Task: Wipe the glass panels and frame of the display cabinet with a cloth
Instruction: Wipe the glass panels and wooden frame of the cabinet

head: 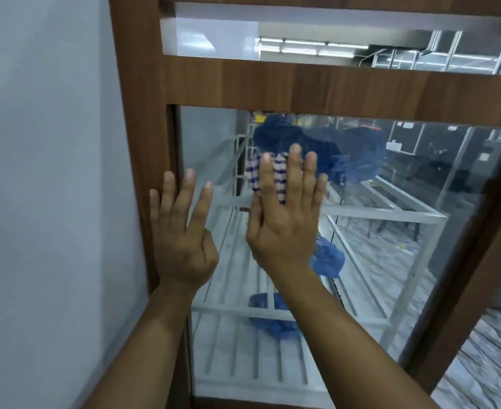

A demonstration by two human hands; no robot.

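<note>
The display cabinet has a brown wooden frame (pixel 302 84) around a large glass panel (pixel 390 261). My right hand (pixel 284 225) lies flat on the glass near its upper left, pressing a blue-and-white striped cloth (pixel 253 175) against it. The cloth shows between and beside my fingers. My left hand (pixel 181 240) is open with fingers spread and rests on the left upright of the frame, its fingertips reaching over the glass edge. It holds nothing. A smaller glass panel (pixel 213 36) sits above the wooden crossbar.
A plain grey wall (pixel 51 172) runs close along the cabinet's left side. White metal racks (pixel 258 364) show behind the glass, with blue shapes (pixel 327 258) and room reflections on it. Patterned floor (pixel 491 364) appears at the lower right.
</note>
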